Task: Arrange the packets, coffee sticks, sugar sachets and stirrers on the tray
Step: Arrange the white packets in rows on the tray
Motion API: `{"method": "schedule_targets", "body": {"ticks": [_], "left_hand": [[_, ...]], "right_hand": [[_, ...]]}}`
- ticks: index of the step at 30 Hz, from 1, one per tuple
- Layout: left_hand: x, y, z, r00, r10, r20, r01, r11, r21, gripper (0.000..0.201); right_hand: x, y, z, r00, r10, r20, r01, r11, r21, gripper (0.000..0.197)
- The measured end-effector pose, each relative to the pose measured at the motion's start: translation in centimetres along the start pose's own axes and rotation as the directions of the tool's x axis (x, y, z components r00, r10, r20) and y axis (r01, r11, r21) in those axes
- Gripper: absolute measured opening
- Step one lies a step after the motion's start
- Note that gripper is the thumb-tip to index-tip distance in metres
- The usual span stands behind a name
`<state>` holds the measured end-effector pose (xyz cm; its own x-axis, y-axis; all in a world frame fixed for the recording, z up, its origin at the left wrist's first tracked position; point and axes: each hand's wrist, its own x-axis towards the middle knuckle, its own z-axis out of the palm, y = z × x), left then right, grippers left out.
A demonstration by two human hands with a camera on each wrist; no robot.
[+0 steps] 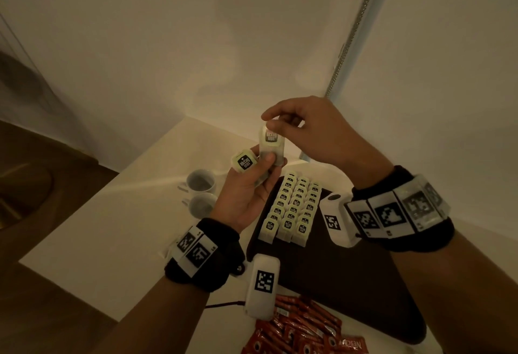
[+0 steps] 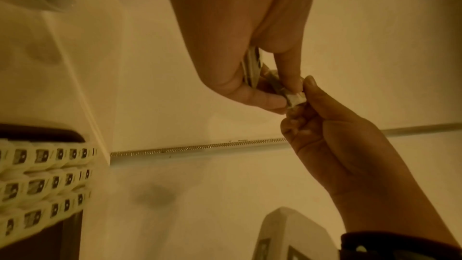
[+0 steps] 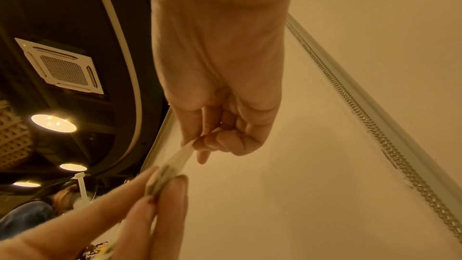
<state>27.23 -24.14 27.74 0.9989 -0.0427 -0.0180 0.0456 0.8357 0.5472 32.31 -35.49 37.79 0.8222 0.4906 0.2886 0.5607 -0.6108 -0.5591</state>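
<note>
1. A white counter (image 1: 134, 213) sits in a corner of plain pale walls under dim, warm light; a dark tray (image 1: 350, 278) lies on it near the right edge.
2. The left hand (image 1: 246, 191) is raised above the tray's far left corner, palm up, fingers and thumb curled round a small stack of pale tea packets (image 1: 245, 161). How many it holds is hard to tell: the thumb covers the stack's middle and the wrist views show only thin packet edges.
3. The right hand (image 1: 302, 126) hovers above it, palm down, thumb and forefinger pinching the top edge of 1 upright tea packet (image 1: 270, 140) whose lower end is touching the left hand's thumb. The other right fingers are curled under.
4. Both wrists wear black bands with white marker blocks; these blocks hide part of the tray.
5. On the tray's far left part, more tea packets (image 1: 291, 210) stand in 3 overlapping rows; the far ends of the rows are partly behind the left hand.
6. Just left of the tray, 2 white cups (image 1: 201, 180) stand side by side.
7. Red coffee sticks (image 1: 300, 328) lie heaped on the counter at the tray's near side, cut off by the bottom edge and partly covered by the left wrist block.
</note>
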Motion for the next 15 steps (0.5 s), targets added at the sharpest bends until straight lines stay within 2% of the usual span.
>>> {"method": "schedule_targets", "body": {"ticks": [5, 11, 13, 15], "left_hand": [[0.0, -0.2, -0.1, 0.998, 0.070, -0.002, -0.070, 0.992, 0.103, 0.021], [0.0, -1.0, -0.5, 0.997, 0.080, -0.006, -0.077, 0.978, 0.194, 0.029], [0.0, -1.2, -1.0, 0.997, 0.069, -0.036, -0.058, 0.968, 0.245, 0.028], [0.0, -1.2, -2.0, 0.992, 0.045, -0.120, -0.015, 0.971, 0.237, 0.033]], "right_hand": [[-0.6, 1.1, 0.2, 0.998, 0.017, -0.064, -0.011, 0.995, 0.097, 0.007], [-1.5, 2.3, 0.5, 0.995, 0.022, -0.093, -0.008, 0.989, 0.147, 0.006], [-1.8, 2.8, 0.5, 0.994, 0.027, -0.110, -0.009, 0.987, 0.158, 0.008], [-2.5, 3.7, 0.7, 0.992, 0.059, -0.115, -0.039, 0.985, 0.169, 0.008]]}}
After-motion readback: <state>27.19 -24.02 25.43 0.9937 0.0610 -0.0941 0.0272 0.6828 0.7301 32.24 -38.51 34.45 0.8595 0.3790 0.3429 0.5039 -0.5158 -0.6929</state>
